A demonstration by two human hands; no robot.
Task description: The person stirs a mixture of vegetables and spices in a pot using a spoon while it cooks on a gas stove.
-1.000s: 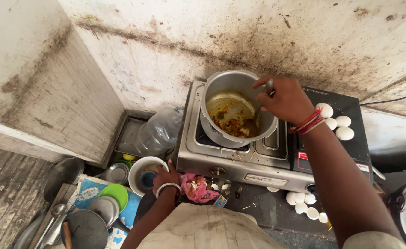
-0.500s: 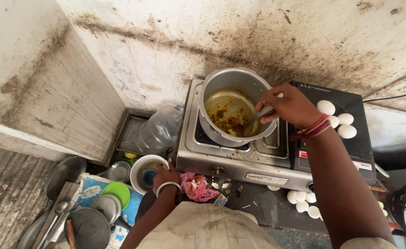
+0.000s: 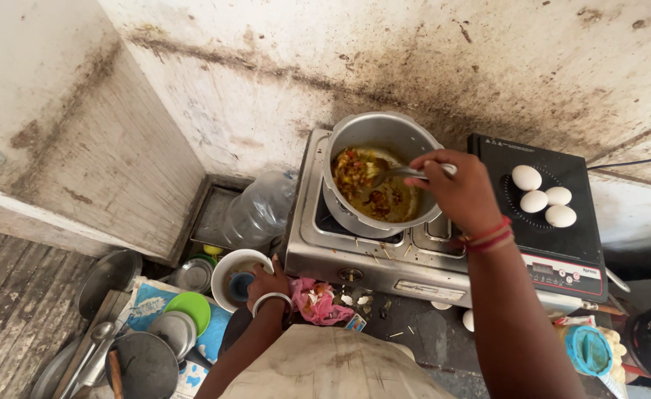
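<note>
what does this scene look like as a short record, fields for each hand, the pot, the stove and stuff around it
right hand: holds a spoon with its tip in the pot
left hand: on the rim of a white bowl
pot: metal, tilted on the stove, yellowish food with red bits inside
stove: steel gas stove against a stained wall
eggs: four white ones on a black cooktop right of the stove
bottle: clear plastic, left of the stove
cloth: pink, in front of the stove
</note>
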